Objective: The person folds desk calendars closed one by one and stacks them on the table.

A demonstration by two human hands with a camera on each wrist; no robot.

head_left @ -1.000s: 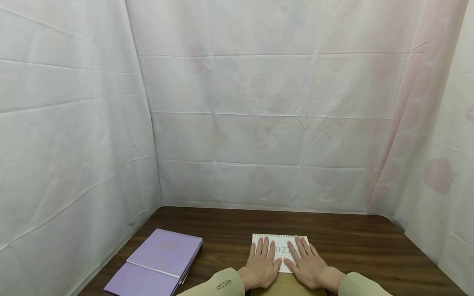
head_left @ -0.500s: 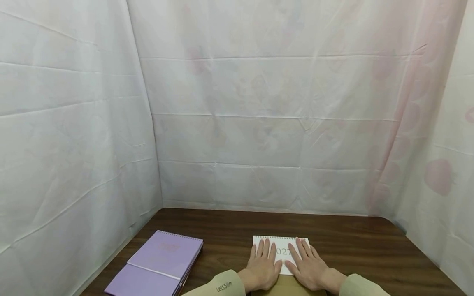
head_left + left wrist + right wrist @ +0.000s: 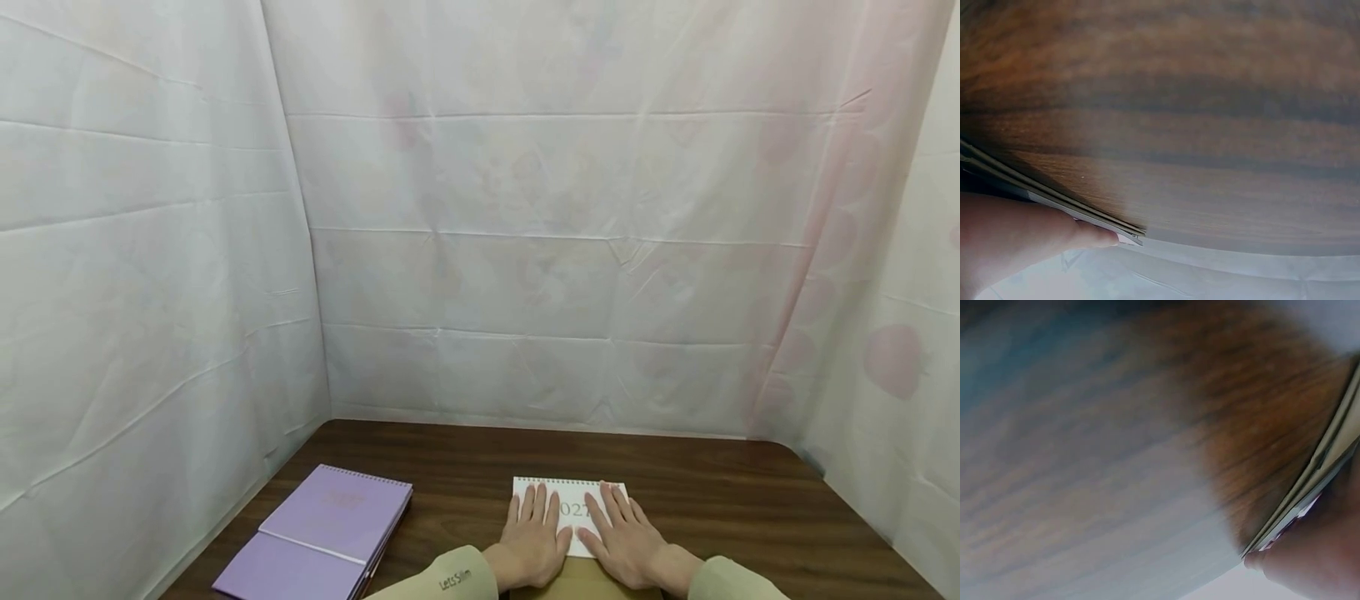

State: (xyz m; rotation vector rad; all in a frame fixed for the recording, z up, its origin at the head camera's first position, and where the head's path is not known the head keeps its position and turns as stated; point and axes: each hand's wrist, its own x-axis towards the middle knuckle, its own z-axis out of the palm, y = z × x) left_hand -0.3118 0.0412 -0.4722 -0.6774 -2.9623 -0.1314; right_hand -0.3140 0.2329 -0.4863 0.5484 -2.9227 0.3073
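Note:
A white spiral-bound desk calendar [image 3: 577, 508] lies flat on the table, its printed year partly covered by fingers. Below its white page shows a tan board [image 3: 581, 577]. My left hand [image 3: 531, 540] rests flat on the calendar's left half, fingers straight and pointing away. On the right half lies my right hand [image 3: 627, 540], also flat with straight fingers. The thumbs point toward each other with a small gap between them. In the left wrist view, the left hand [image 3: 1022, 234] sits along the calendar's layered edge; the right wrist view shows the right hand [image 3: 1322, 556] similarly placed.
Purple spiral-bound calendars [image 3: 337, 521] lie stacked on the left of the dark wooden table [image 3: 697, 475], a pale band across the top one. Pale curtains [image 3: 525, 275] enclose the table at the back and both sides.
Both hands stay flat on the calendar. The view shifts very slightly; nothing on the table has visibly moved.

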